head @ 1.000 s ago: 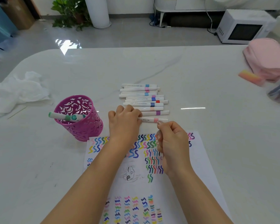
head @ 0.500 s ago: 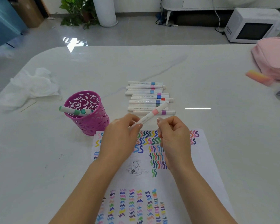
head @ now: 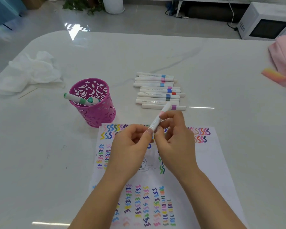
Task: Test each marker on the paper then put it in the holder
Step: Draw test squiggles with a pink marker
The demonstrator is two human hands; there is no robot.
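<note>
Holder point(head: 92, 111): magenta perforated cup, left on the tabletop point(head: 40, 146); green markers point(head: 82, 100) inside.
Left hand point(head: 130, 146): grip narrow, fingertips pinching the marker's near end.
Pink-banded marker point(head: 157, 121): tilted above the paper point(head: 221, 162), between both hands. Judged light, rigid and smooth, so likely slippery; hold the barrel mid-length.
Right hand point(head: 175, 141): grip curled around the barrel.

White marble-look table point(head: 221, 52); grey vein point(head: 177, 62) runs beyond the grip, to its right. Glossy grey floor point(head: 139, 22) lies past the table's far edge, with bright glare point(head: 76, 28) far left of the grip. Short glint point(head: 201, 107) on the tabletop, just right of the grip. White microwave point(head: 266, 25) on the floor, far right. Green plant point(head: 82, 5) and white cylinder base point(head: 113, 5) far ahead-left. Blue cabinet point(head: 3, 10) at the far-left corner.
</note>
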